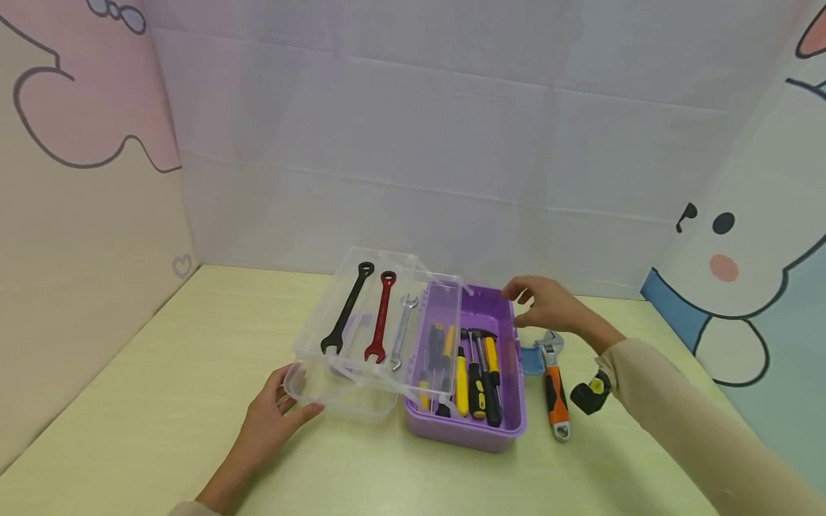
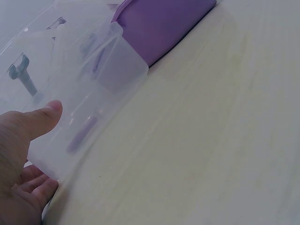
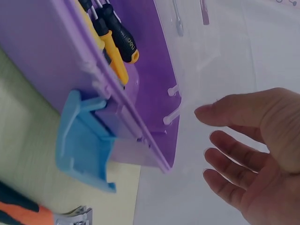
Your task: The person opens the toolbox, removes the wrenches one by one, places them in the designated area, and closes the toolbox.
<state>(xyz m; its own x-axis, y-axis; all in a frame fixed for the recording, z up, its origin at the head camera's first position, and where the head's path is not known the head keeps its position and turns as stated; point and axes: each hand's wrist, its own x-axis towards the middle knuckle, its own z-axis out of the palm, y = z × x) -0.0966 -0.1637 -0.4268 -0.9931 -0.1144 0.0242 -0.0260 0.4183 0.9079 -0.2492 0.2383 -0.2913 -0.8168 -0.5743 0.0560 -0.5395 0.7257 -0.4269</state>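
Note:
A purple toolbox [image 1: 464, 436] stands on the table, its clear lid [image 1: 368, 405] folded out to the left. A clear tray [image 1: 315, 335] above the lid bears a black wrench [image 1: 349, 307], a red wrench [image 1: 382, 315] and a silver wrench [image 1: 403, 330]. My left hand [image 1: 271, 414] grips the lid's near left corner, thumb [image 2: 44, 119] in front and fingers lower at the edge. By the toolbox's far right rim, my right hand [image 1: 548, 304] holds nothing, its fingers [image 3: 234, 164] loosely bent. Screwdrivers [image 1: 476, 394] and a hammer [image 1: 492, 394] lie inside the toolbox.
A blue latch [image 1: 532, 360] sticks out from the toolbox's right side. Further right lie an orange-and-black adjustable wrench [image 1: 556, 394] and a black tape measure [image 1: 587, 396], close to the right sleeve [image 1: 671, 408]. A pale curtain [image 1: 413, 143] hangs behind the table.

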